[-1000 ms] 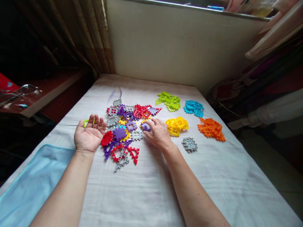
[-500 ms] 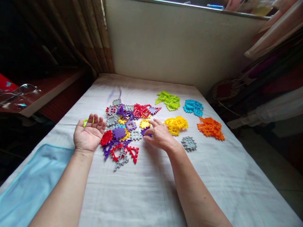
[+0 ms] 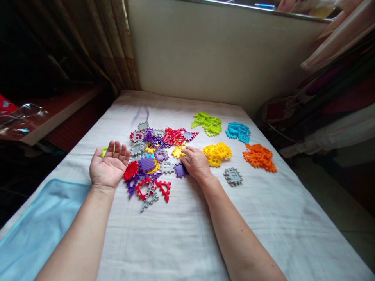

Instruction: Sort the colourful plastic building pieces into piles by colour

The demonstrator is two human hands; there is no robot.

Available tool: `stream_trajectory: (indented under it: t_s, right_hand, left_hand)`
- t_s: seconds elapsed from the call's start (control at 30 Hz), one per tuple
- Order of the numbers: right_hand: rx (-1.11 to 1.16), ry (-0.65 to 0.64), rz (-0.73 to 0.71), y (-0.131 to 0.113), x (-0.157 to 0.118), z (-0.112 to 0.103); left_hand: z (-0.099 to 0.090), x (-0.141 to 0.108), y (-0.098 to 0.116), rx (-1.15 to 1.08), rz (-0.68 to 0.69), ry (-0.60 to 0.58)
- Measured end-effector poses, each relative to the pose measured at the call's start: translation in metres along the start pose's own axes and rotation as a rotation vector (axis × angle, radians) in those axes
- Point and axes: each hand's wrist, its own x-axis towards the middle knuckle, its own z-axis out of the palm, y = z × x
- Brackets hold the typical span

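My left hand (image 3: 109, 166) is palm up with its fingers apart and nothing in it, at the left edge of a mixed heap of plastic pieces. Behind its fingers a green piece (image 3: 103, 152) partly shows. At the heap's right side, my right hand (image 3: 195, 163) is palm down, its fingertips at a yellow piece (image 3: 178, 152) and above a purple square (image 3: 181, 170); whether they grip one is unclear. The heap holds red (image 3: 131, 170), purple (image 3: 146, 164), grey (image 3: 167, 167) and yellow pieces. A grey triangle (image 3: 150, 196) lies at its near end.
Right of the heap lie separate piles: green (image 3: 207, 124), blue (image 3: 238, 132), yellow (image 3: 217, 153), orange (image 3: 259, 157) and grey (image 3: 233, 176). A light blue cloth (image 3: 43, 218) covers the bed's left side. Glasses (image 3: 31, 110) rest on a wooden surface (image 3: 67, 105) at left.
My right hand has shifted slightly, with its fingers drawn closer together near the yellow piece. More of the purple square shows. My left hand is nearly still.
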Motion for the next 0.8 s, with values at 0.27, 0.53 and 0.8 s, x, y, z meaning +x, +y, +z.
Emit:
stream_trajectory:
  t_s: [0.27,0.53,0.8]
  right_hand:
    - [-0.002,-0.037,-0.024,-0.005,-0.003,-0.002]
    - [-0.002,0.048,0.007,0.002,-0.001,-0.024]
    - [-0.080,0.313,0.524,0.086,-0.014,-0.067]
  left_hand:
    - [-0.003,0.001,0.000,0.035,0.013,-0.020]
    - [0.001,-0.001,0.000,0.043,0.012,0.014]
    - [0.006,-0.003,0.000,0.032,0.007,0.047]
